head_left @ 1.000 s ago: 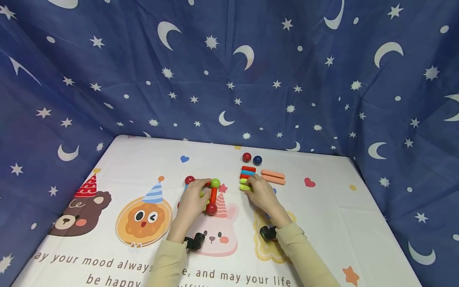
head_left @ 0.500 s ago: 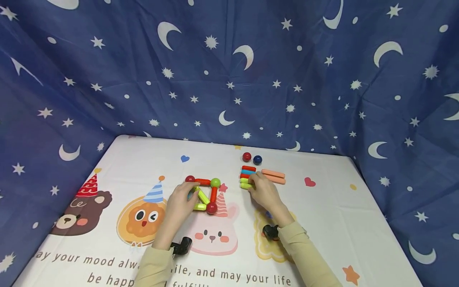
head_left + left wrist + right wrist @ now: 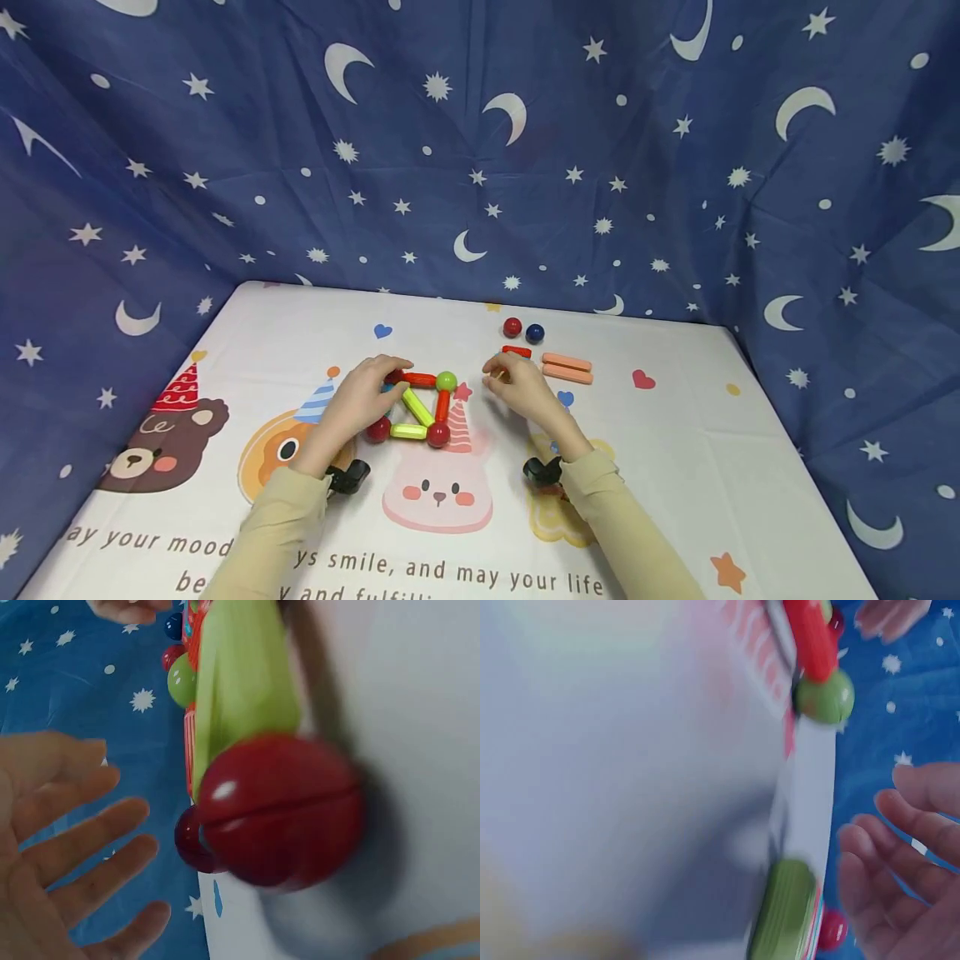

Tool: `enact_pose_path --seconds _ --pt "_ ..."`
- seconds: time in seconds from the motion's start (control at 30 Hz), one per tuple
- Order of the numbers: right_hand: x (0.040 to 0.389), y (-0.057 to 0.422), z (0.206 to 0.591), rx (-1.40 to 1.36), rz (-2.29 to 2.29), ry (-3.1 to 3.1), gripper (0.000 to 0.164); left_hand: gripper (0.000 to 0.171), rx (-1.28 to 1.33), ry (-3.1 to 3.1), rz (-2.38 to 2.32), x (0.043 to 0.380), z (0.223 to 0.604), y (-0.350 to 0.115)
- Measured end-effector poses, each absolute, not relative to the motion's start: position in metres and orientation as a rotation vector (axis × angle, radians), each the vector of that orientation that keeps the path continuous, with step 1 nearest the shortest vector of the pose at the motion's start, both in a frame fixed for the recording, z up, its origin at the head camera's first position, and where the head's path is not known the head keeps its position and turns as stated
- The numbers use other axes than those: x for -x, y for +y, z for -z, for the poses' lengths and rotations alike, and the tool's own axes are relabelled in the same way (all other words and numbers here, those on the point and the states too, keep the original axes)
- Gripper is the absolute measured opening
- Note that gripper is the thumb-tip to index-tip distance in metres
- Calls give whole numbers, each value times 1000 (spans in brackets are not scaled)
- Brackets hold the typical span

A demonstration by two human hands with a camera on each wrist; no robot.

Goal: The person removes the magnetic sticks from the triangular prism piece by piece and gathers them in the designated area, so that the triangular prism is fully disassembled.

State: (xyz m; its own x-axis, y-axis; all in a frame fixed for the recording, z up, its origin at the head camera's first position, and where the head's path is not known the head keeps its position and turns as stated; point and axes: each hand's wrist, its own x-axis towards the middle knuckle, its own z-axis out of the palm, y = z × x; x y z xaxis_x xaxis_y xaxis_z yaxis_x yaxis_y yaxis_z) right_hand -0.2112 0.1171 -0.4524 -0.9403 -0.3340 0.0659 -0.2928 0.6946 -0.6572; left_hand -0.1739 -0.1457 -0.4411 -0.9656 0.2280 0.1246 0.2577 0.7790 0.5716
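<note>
A square of magnetic rods and balls lies on the tablecloth, with a yellow-green rod (image 3: 417,408) slanting across its inside. A green ball (image 3: 446,381) forms the far right corner, and a red ball (image 3: 438,434) the near right one. My left hand (image 3: 362,396) hovers at its left side, covering part of it; in the left wrist view the fingers (image 3: 97,825) are spread, holding nothing. My right hand (image 3: 525,392) is above the loose rods, fingers loosely bent and apart. Below it, a green rod (image 3: 784,911) lies on the cloth in the right wrist view.
Beyond the right hand are a loose red ball (image 3: 512,327) and a dark blue ball (image 3: 535,333). Two salmon rods (image 3: 567,368) lie to their right, near a red rod (image 3: 517,352). A blue star-patterned curtain (image 3: 465,167) rises behind the table.
My left hand has drawn back leftward from the square, uncovering its middle. My right hand has lifted its fingers from the yellow-green loose rods and shifted slightly left.
</note>
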Motion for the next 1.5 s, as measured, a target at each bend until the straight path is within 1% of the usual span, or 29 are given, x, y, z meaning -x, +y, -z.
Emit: enact_pose_path --seconds 0.13,0.3,0.4,0.5,0.73,1.07,1.3,1.5 --pt "217 96 453 549 1107 2661 23 31 578 -3005 971 194 437 -147" --pt "227 78 462 502 1099 2562 34 31 768 -3097 960 217 442 -141" --pt "231 71 469 450 1156 2525 37 31 829 -3147 932 225 448 -136" --pt "233 66 473 408 1172 2527 37 30 862 -3170 874 231 453 -133" --pt "232 57 476 382 1081 2620 30 20 824 -3165 722 233 460 -126" --pt "234 54 481 386 1127 2638 23 23 771 -3182 749 233 460 -127" --pt "230 53 481 198 1282 2583 27 24 739 -3167 787 232 459 -128" --pt "228 49 480 122 1355 2574 29 25 692 -3167 763 230 459 -128"
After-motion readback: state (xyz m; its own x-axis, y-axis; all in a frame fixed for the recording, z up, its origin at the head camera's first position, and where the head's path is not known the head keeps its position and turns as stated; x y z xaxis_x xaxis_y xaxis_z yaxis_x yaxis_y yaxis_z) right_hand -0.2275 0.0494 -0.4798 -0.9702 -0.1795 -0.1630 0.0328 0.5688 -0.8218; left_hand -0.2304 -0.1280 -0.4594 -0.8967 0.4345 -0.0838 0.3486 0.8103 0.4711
